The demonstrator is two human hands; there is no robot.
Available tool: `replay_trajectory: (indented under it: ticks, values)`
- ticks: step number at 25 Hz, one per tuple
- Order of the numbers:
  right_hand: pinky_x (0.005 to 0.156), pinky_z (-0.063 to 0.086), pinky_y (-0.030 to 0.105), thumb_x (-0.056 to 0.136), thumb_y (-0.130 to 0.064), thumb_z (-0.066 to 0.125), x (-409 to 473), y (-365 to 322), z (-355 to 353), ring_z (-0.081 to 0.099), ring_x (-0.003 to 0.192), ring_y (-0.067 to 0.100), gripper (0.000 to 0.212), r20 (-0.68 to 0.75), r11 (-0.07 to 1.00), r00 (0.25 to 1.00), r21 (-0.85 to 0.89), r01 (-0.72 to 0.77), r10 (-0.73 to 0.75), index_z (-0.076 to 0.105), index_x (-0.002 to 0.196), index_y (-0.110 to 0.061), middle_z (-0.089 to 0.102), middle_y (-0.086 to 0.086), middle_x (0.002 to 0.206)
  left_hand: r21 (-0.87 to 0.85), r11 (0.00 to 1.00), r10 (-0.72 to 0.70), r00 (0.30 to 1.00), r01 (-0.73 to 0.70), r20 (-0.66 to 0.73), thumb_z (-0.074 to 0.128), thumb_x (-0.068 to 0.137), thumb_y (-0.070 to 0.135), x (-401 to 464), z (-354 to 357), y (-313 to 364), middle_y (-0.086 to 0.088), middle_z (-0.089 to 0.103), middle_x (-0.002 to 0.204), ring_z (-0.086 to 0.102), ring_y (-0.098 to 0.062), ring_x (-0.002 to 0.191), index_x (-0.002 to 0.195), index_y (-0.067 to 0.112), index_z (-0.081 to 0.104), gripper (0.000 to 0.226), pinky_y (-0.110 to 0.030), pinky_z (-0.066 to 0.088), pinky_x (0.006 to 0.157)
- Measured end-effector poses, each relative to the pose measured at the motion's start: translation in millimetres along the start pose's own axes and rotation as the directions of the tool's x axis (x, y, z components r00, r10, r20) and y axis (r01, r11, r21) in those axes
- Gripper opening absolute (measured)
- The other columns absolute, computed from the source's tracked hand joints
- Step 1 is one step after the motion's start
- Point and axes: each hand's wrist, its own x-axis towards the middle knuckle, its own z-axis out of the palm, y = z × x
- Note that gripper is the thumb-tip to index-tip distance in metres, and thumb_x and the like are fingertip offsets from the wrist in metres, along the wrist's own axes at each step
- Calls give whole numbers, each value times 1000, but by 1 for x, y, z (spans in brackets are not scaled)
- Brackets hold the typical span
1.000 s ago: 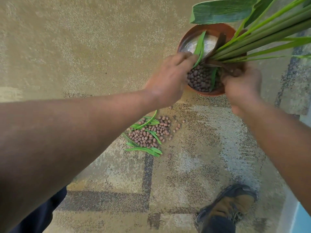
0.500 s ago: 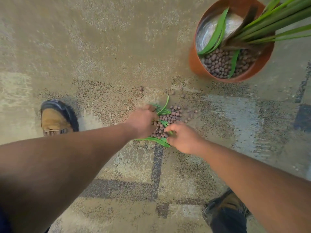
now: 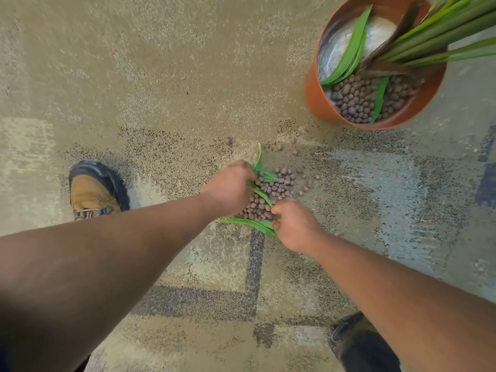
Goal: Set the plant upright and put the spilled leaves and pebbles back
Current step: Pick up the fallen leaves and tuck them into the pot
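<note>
An orange pot [image 3: 316,103] stands upright on the carpet at the top right, with green plant stalks [image 3: 440,36], brown pebbles and a few loose leaves inside. A pile of spilled pebbles [image 3: 276,187] and green leaves [image 3: 249,224] lies on the floor in the middle. My left hand [image 3: 230,187] cups the pile's left side, fingers curled into pebbles and leaves. My right hand [image 3: 292,222] presses in from the near right side, fingers closed over pebbles and a leaf. The fingertips of both hands are hidden.
A few stray pebbles [image 3: 280,146] lie beyond the pile toward the pot. My left shoe [image 3: 94,191] stands to the left of the pile, my right shoe [image 3: 357,342] at the bottom right. The floor is patterned tan and grey carpet [image 3: 161,76].
A second ago both hands were at the pot's rim. They have dropped to the spilled pile and closed in around it from both sides; the left shoe has come into view.
</note>
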Motion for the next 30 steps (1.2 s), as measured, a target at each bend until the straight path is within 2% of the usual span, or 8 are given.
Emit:
replay_trajectory:
  ticks: [3,7,10,16,20,23,26,30]
  values:
    - [101,56,31,96,-10,68,-1,-1,-7,65,107,20,28,-29,996,1000,93,-6,9,68,123,-14,60,4,131,-112,990,-95,994,89,-48,65,96,3,2,-5,-3,4,64,125,62,-10,95,112,22,74,26,8,37,53]
    - [86,59,26,96,-8,67,5,-4,-19,67,99,17,31,-60,966,995,252,-61,78,64,125,-19,62,1,126,-245,949,-215,976,199,-41,67,98,13,2,-10,0,8,69,105,73,-10,77,96,28,74,16,-18,59,53]
    - [74,59,24,96,-12,68,8,-6,-29,69,97,17,26,-44,954,996,293,-62,78,63,119,-23,63,-1,122,-330,912,-270,962,246,-30,70,96,16,3,-15,-2,12,64,85,65,4,51,85,30,73,18,-9,47,42]
    - [69,60,24,95,-10,68,10,0,-38,66,89,9,33,-90,935,987,344,-91,130,63,125,-23,61,-3,131,-476,839,-272,961,263,52,73,91,1,-2,-20,-9,-1,72,92,74,-12,82,96,23,68,23,-14,56,58]
    - [73,62,27,95,-5,64,0,3,-46,65,89,6,27,-296,877,943,480,11,150,61,100,-32,66,-8,115,-543,804,-248,967,243,66,71,91,-2,-7,-29,1,0,69,99,75,-16,85,118,28,60,42,-38,65,71]
    - [81,61,39,92,-7,63,-9,1,-76,63,91,13,23,-683,854,715,453,255,149,61,98,-29,63,-7,100,-639,761,-174,984,111,-36,68,92,-5,-5,-54,27,0,68,102,72,-17,81,102,31,66,38,-49,64,73]
    - [79,57,41,87,-20,59,-3,11,-122,62,91,19,15,-873,900,481,275,339,86,63,99,-29,60,-7,99,-691,720,-85,978,-71,-189,71,91,-4,5,-91,70,3,67,95,71,-16,81,94,32,66,36,-42,65,77]
    - [95,52,59,90,-22,58,21,31,-155,67,97,26,17,-767,932,632,301,202,110,64,96,-37,71,-4,100,-621,751,-34,927,-223,-374,75,88,1,39,-128,126,-8,72,91,73,-25,89,106,22,64,29,-44,64,79]
